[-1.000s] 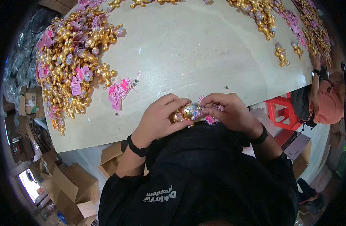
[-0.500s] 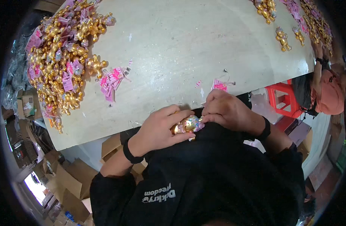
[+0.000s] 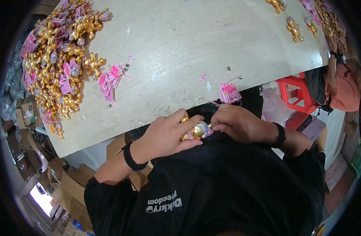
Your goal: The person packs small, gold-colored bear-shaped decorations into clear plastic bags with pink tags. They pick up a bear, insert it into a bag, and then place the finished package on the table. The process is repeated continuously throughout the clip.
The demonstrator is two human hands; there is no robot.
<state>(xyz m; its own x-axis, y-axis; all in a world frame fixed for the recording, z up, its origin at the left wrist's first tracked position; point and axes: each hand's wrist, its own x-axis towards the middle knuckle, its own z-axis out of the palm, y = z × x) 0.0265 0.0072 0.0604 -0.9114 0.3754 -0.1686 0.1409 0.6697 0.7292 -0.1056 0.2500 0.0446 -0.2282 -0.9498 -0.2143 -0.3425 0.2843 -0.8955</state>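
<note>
At the table's near edge, close to my body, my left hand (image 3: 162,135) is closed around a shiny gold figurine (image 3: 197,132). Its smiling head points right and has a glittery pastel top. My right hand (image 3: 243,125) pinches a small metal fitting (image 3: 212,125) at the tip of that head. Fingers partly cover the figurine's body. Just beyond my right hand lies a small stack of pink tags (image 3: 230,93) with strings and metal clasps. Another bunch of pink tags (image 3: 110,80) rests farther left on the table.
A large heap of gold figurines (image 3: 50,63) with pink tags fills the table's left side. More figurines (image 3: 294,29) lie at the far right, near a co-worker's arm (image 3: 333,47). A red stool (image 3: 296,93) stands right of the table; cardboard boxes (image 3: 76,185) sit at lower left.
My right hand has drawn slightly right from the figurine's head, exposing the metal fitting. The figurine stays in my left hand. The view has shifted a little, showing more of the nearby pink tags.
</note>
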